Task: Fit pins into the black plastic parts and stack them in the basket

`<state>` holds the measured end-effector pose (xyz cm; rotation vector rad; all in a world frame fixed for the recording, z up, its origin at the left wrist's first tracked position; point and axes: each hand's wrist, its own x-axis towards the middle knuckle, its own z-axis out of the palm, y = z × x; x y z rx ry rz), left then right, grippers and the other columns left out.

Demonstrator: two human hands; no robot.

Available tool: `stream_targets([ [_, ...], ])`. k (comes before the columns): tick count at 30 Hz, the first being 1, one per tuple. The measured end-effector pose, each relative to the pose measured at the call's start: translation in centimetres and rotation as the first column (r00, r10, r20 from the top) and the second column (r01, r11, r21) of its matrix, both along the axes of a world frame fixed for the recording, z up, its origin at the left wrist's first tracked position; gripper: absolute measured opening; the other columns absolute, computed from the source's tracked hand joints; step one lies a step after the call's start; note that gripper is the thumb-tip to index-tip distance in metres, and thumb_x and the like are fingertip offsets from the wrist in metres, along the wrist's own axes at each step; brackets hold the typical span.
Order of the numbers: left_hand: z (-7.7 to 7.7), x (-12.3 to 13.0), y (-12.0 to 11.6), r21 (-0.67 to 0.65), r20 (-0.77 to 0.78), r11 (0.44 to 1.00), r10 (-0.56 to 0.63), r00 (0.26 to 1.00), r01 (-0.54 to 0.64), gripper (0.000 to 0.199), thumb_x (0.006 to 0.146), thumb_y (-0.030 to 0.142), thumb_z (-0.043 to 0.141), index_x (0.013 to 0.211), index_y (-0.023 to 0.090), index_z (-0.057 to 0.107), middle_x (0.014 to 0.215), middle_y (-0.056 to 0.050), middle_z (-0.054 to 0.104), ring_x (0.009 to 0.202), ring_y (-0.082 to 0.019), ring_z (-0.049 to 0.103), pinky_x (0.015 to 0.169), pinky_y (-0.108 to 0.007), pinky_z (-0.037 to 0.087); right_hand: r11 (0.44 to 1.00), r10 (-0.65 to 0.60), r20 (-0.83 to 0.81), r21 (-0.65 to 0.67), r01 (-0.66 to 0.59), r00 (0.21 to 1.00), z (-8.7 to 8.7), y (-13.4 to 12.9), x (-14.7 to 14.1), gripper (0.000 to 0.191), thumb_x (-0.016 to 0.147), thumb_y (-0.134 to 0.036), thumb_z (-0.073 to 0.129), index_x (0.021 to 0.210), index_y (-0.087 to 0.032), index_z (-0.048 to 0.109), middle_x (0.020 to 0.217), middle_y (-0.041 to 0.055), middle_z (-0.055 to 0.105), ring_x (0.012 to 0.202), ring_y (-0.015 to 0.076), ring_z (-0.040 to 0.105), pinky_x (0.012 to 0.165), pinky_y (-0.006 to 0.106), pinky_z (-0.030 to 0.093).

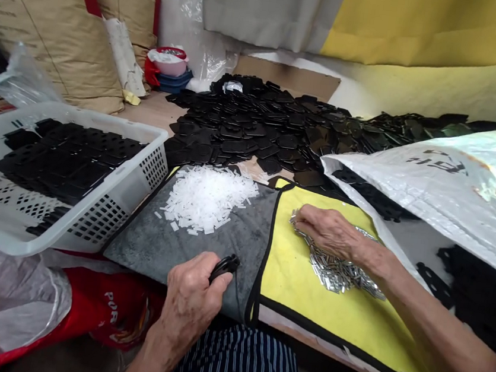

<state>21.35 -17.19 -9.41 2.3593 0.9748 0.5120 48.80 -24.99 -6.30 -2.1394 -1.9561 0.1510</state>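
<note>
My left hand (193, 290) is closed around a small black plastic piece (225, 265), held over the front of the grey cloth (146, 252). My right hand (326, 228) reaches into the left side of a pile of short metal pins (339, 274) on the yellow cloth (286, 268). Its fingertips are pressed together at the pile, and I cannot make out what is between them. Beyond my left hand, a heap of small white plastic strips (208, 196) lies on the grey cloth.
A white perforated basket (110, 212) at left holds stacked black parts (72, 160). Flat black pieces (254, 127) are heaped at the back. An opened white sack (463, 181) with black parts lies at right. Below the basket stands a red bag (92, 294); large brown sacks (43, 13) stand behind.
</note>
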Motion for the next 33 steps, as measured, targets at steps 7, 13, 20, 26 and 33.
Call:
stream_targets([
  [7, 0.5, 0.8, -0.8, 0.241, -0.232, 0.964, -0.057, 0.971, 0.114, 0.018, 0.081, 0.009, 0.043, 0.067, 0.019, 0.05, 0.066, -0.002, 0.056, 0.067, -0.018, 0.055, 0.057, -0.028, 0.031, 0.965, -0.216, -0.768, -0.075, 0.25, 0.603, 0.9, -2.5, -6.6, 0.021, 0.08, -0.034, 0.055, 0.07, -0.015, 0.052, 0.053, -0.0008, 0.053, 0.043, 0.0093, 0.048, 0.04, 0.021, 0.04],
  [13, 1.0, 1.1, -0.7, 0.207, -0.287, 0.963, -0.109, 0.952, 0.173, 0.018, 0.08, 0.007, 0.042, 0.069, 0.019, 0.051, 0.067, -0.003, 0.057, 0.069, -0.02, 0.057, 0.056, -0.03, 0.03, 0.974, -0.226, -0.935, -0.21, 0.086, 0.274, -0.7, -1.4, -11.4, 0.02, 0.077, -0.031, 0.06, 0.072, -0.013, 0.053, 0.057, -0.0001, 0.058, 0.049, 0.0084, 0.051, 0.048, 0.02, 0.042],
  [20, 1.0, 0.9, -0.3, 0.161, -0.265, 0.97, -0.135, 0.955, 0.182, 0.017, 0.08, 0.007, 0.042, 0.071, 0.018, 0.052, 0.069, -0.003, 0.057, 0.068, -0.02, 0.056, 0.056, -0.03, 0.029, 0.963, -0.252, -0.955, -0.231, 0.139, 0.157, -1.7, 0.2, -11.3, 0.019, 0.07, -0.025, 0.067, 0.071, -0.012, 0.052, 0.049, -0.0023, 0.055, 0.041, 0.0077, 0.049, 0.04, 0.018, 0.04],
  [26, 1.0, 0.9, -0.1, 0.145, -0.272, 0.968, -0.158, 0.949, 0.202, 0.017, 0.078, 0.006, 0.041, 0.072, 0.018, 0.052, 0.071, -0.003, 0.057, 0.07, -0.021, 0.056, 0.056, -0.03, 0.03, 0.964, -0.23, -0.968, -0.211, 0.164, 0.103, -2.4, 0.4, -11.2, 0.026, 0.068, -0.022, 0.068, 0.089, -0.011, 0.057, 0.059, -0.0022, 0.056, 0.045, 0.008, 0.053, 0.041, 0.018, 0.042],
  [33, 1.1, 0.9, -0.1, 0.183, -0.283, 0.956, -0.173, 0.943, 0.231, 0.016, 0.077, 0.007, 0.042, 0.07, 0.018, 0.05, 0.069, -0.002, 0.055, 0.068, -0.019, 0.054, 0.053, -0.029, 0.027, 0.95, -0.288, -0.946, -0.263, 0.17, 0.148, -2.1, 0.9, -11.3, 0.023, 0.061, -0.018, 0.067, 0.077, -0.013, 0.053, 0.057, -0.0041, 0.054, 0.04, 0.0067, 0.051, 0.037, 0.016, 0.04],
])
